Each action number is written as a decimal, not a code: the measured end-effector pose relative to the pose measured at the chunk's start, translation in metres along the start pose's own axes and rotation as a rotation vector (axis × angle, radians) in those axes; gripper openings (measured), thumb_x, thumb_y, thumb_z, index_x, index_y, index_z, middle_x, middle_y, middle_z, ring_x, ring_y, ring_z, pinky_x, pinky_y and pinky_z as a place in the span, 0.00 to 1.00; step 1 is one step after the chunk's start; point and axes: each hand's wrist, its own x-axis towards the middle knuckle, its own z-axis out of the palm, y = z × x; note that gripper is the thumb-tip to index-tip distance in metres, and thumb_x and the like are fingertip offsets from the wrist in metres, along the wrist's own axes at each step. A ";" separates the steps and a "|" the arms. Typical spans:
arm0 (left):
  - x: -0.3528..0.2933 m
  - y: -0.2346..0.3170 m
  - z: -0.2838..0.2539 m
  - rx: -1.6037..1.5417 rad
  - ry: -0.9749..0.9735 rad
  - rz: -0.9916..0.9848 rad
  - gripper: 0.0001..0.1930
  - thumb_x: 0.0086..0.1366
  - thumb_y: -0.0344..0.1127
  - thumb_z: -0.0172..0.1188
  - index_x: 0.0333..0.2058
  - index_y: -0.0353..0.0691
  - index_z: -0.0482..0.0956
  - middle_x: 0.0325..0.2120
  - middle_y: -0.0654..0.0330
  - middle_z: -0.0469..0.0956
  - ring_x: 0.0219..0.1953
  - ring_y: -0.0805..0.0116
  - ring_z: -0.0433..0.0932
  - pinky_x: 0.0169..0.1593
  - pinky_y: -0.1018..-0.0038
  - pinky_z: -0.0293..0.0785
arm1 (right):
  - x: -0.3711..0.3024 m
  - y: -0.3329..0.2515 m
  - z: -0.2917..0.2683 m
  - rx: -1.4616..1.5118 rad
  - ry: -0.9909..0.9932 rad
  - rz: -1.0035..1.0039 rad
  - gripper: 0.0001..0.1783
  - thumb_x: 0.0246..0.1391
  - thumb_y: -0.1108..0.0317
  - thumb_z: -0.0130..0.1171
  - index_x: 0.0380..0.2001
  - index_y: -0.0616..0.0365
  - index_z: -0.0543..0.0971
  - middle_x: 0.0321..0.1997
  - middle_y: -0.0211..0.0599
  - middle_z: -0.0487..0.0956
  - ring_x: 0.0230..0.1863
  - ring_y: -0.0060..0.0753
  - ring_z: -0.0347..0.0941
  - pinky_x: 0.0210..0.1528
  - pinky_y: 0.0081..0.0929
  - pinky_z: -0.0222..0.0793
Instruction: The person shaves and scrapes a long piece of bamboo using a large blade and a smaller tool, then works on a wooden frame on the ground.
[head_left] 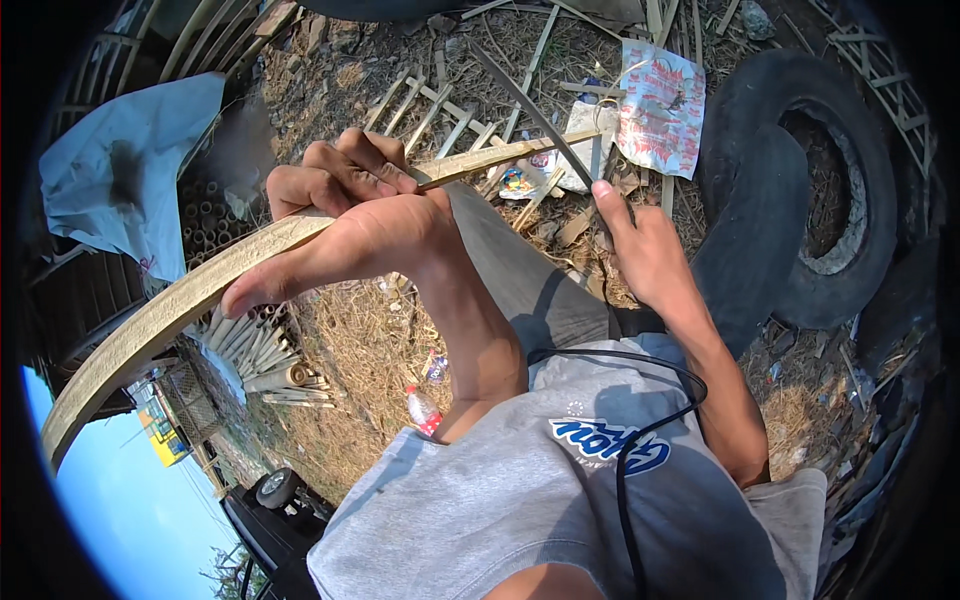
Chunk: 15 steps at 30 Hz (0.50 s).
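Note:
A long pale bamboo strip (190, 293) curves in from the lower left and narrows to a thin end. My left hand (375, 220) is closed on its middle part, fingers curled over the top and thumb stretched along it. In my right hand (648, 255) is a knife (525, 100) with a long, narrow dark blade, its tip toward the top. My right thumb lies at the base of the blade; the handle is hidden in the fist. The blade crosses the strip close to its thin end; whether it cuts in I cannot tell.
Large black tires (830, 180) lie at the right. Ahead on the littered ground are a slatted bamboo piece (430, 108) and a printed white sack (662, 105). Bundled bamboo poles (255, 355) lie left, near a plastic bottle (423, 408). A black cord (622, 480) hangs over my shirt.

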 end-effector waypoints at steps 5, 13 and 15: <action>0.005 0.000 0.025 -0.053 -0.073 0.037 0.44 0.51 0.88 0.18 0.13 0.47 0.50 0.06 0.67 0.45 0.08 0.75 0.47 0.10 0.81 0.49 | -0.047 -0.082 -0.028 0.362 0.006 -0.214 0.36 0.66 0.42 0.48 0.20 0.69 0.75 0.10 0.41 0.64 0.16 0.32 0.58 0.24 0.38 0.60; 0.016 -0.006 0.025 -0.006 0.054 0.011 0.42 0.50 0.89 0.24 0.14 0.51 0.45 0.06 0.68 0.43 0.08 0.76 0.47 0.07 0.80 0.50 | 0.013 -0.007 0.004 0.003 0.068 -0.052 0.39 0.66 0.41 0.46 0.20 0.73 0.75 0.13 0.52 0.70 0.18 0.45 0.65 0.28 0.46 0.63; 0.019 -0.012 0.016 0.002 -0.002 -0.005 0.42 0.50 0.89 0.24 0.14 0.51 0.46 0.06 0.68 0.43 0.08 0.76 0.47 0.08 0.80 0.50 | 0.001 -0.036 -0.015 0.184 0.073 -0.037 0.37 0.66 0.43 0.47 0.18 0.70 0.73 0.12 0.43 0.66 0.17 0.29 0.60 0.23 0.39 0.59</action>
